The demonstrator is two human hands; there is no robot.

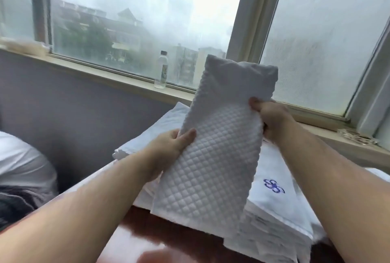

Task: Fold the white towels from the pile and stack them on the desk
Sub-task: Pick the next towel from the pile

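Holding up a folded white towel [213, 146] over the pile [280, 195] on the brown desk [168, 233].

Its back side is hidden, and the desk is cut off low down. A bottle [161, 70] stands far off on the window ledge [118, 77]. The left hand [173, 144] pinches the towel's left edge; the right hand [272, 117] grips its right edge.
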